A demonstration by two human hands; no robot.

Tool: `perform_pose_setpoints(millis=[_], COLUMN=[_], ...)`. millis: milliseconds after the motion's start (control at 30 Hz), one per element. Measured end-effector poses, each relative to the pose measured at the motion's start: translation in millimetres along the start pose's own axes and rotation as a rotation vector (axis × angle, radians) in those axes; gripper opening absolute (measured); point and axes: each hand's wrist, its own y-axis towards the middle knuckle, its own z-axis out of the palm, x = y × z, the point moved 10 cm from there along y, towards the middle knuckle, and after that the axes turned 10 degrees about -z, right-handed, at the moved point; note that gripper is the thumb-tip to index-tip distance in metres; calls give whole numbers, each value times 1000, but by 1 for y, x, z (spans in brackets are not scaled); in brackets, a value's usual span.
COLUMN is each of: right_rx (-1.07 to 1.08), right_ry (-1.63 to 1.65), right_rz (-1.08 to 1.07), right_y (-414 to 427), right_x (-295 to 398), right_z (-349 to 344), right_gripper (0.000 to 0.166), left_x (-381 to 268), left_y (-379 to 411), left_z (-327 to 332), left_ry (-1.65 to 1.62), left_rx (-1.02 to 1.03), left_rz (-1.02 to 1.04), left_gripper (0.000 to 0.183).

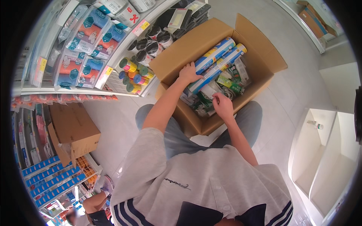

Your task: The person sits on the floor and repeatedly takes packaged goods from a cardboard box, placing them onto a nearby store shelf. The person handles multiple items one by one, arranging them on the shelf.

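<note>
An open cardboard box (pixel 195 34) stands on the floor between my knees. Two long blue-and-yellow boxes (pixel 210 74) lie side by side in it along its left wall. My left hand (pixel 189 73) reaches over that wall, fingers spread, its thumb on the lower end of the long boxes. Over the near part of the contents is my right hand (pixel 223 106), its fingers curled; whether they pinch anything is hidden. Beneath and beside it lie clear-wrapped green-and-white packages (pixel 226 91) and a green-and-yellow toothpaste carton (pixel 230 84).
Shelves with wrapped towels (pixel 87 34), black-and-white rolls (pixel 154 48) and colourful rolls (pixel 135 73) rise at the left. Another cardboard box (pixel 75 127) stands lower left, near a seated person (pixel 94 209). A white shelf unit (pixel 316 166) is at the right.
</note>
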Motion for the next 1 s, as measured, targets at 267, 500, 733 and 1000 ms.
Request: perform_pose_setpoints(millis=[267, 500, 733, 1000], right_rx=[6, -14, 67, 185], right_ry=[37, 110, 110, 55], right_rz=[35, 46, 111, 130], right_y=[-3, -3, -7, -6], right_x=[-5, -5, -9, -12], right_z=[-2, -2, 3, 13], right_gripper=[10, 11, 16, 18], left_x=[-26, -14, 59, 77], left_y=[-39, -49, -27, -24], left_z=[86, 111, 93, 124], left_ry=[-48, -188, 144, 234], left_rx=[149, 402, 176, 333], left_rz=[84, 89, -183, -250], left_gripper=[89, 63, 78, 116])
